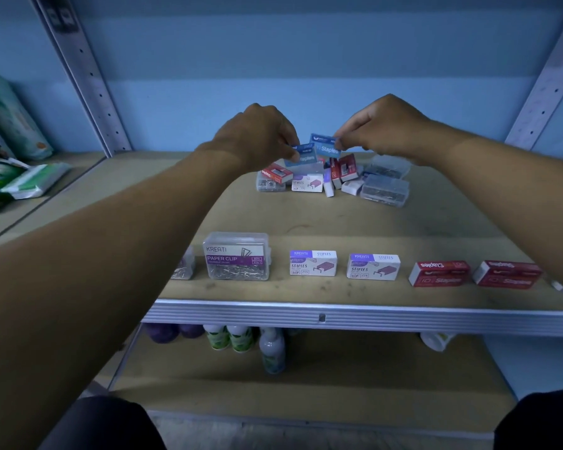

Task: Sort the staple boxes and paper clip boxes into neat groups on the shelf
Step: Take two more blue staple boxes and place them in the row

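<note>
Blue staple boxes (325, 147) pinched above jumbled pile (335, 180), sorted row (312, 263) in front

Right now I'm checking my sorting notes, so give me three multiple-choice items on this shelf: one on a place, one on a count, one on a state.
1. Where does the paper clip box stand in the front row?
A. Left of the purple staple boxes
B. Between the red boxes
C. On the back pile

2. How many red staple boxes lie in the front row?
A. One
B. Two
C. Four

3. What is the right hand doing?
A. Resting flat on the shelf
B. Hanging idle
C. Pinching a blue staple box

Answers:
1. A: it stands left of the two purple boxes.
2. B: two red boxes lie side by side at the right.
3. C: its fingertips pinch a blue box above the pile; the left hand holds another blue box.
</note>
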`<state>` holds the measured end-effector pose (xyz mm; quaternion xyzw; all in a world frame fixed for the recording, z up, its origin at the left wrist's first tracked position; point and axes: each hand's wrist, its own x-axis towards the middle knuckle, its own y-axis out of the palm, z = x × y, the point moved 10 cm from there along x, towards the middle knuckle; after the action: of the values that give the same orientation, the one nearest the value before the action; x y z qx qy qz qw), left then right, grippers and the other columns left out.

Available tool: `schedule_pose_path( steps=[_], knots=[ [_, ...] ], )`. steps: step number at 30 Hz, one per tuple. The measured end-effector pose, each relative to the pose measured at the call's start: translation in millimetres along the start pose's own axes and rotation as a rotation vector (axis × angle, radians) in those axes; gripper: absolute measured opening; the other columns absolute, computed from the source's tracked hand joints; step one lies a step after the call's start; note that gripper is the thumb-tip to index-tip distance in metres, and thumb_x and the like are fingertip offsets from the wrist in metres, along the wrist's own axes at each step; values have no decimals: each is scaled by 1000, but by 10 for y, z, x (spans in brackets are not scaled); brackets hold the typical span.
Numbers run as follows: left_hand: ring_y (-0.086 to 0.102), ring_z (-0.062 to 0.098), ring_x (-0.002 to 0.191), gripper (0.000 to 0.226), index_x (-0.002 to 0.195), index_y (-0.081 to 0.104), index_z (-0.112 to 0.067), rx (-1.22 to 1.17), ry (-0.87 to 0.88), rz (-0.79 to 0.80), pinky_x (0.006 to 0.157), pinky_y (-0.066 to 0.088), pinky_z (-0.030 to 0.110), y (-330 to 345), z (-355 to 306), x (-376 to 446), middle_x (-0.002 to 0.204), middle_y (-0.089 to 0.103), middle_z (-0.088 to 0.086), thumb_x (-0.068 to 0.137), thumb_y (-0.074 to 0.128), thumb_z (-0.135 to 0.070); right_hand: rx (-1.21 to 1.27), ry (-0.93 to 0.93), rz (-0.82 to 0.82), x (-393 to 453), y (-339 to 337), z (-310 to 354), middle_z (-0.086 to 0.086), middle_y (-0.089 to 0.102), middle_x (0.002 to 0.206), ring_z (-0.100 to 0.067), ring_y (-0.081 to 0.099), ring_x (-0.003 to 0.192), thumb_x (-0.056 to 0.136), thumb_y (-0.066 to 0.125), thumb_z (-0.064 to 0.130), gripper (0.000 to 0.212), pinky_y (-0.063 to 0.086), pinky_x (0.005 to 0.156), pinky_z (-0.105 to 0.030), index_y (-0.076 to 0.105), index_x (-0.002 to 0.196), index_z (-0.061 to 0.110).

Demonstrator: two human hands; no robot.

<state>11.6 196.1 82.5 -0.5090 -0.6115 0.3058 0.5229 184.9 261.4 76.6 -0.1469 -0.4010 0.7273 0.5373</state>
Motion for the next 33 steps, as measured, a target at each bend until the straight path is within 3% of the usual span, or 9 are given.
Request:
schedule_pose_path(
  steps=[5,9,14,20,24,33],
  knots=[
    [63,15,95,25,108,75,-21,18,25,76,74,45,27,-29,-46,-108,109,72,-3,87,72,-33,-27,-31,72,-178,-53,6,7,72,78,-9,51,66,77,82,31,11,37,52,-20,83,88,30],
    [61,14,98,23,105,76,-23,37,36,148,73,39,26,15,-81,-209,108,71,-5,86,72,-35,-88,-42,103,-304,-58,-28,25,68,65,9,55,59,78,82,33,8,35,54,-13,82,86,34],
    [59,13,99,23,105,76,-23,78,65,227,78,45,29,105,-145,-348,111,71,-5,86,72,-36,-113,-26,138,-487,14,-109,22,76,88,6,63,83,74,85,35,13,43,70,-18,82,86,34],
    [61,11,99,22,101,77,-29,90,67,288,85,50,31,244,-168,-541,107,72,-10,82,75,-40,-155,-5,224,-681,154,-222,20,76,92,-1,65,95,74,85,38,14,49,88,-24,82,88,36],
    [61,10,95,18,97,77,-30,94,74,306,82,48,27,326,-173,-638,99,70,-11,82,75,-39,-156,14,245,-754,218,-291,22,75,87,-3,67,91,75,85,39,11,49,79,-24,82,85,37],
    [61,11,96,21,97,75,-30,89,75,298,85,51,30,328,-194,-656,100,66,-12,79,77,-39,-151,8,293,-800,260,-288,19,76,87,-3,67,88,74,87,37,17,45,73,-22,82,90,33]
  ],
)
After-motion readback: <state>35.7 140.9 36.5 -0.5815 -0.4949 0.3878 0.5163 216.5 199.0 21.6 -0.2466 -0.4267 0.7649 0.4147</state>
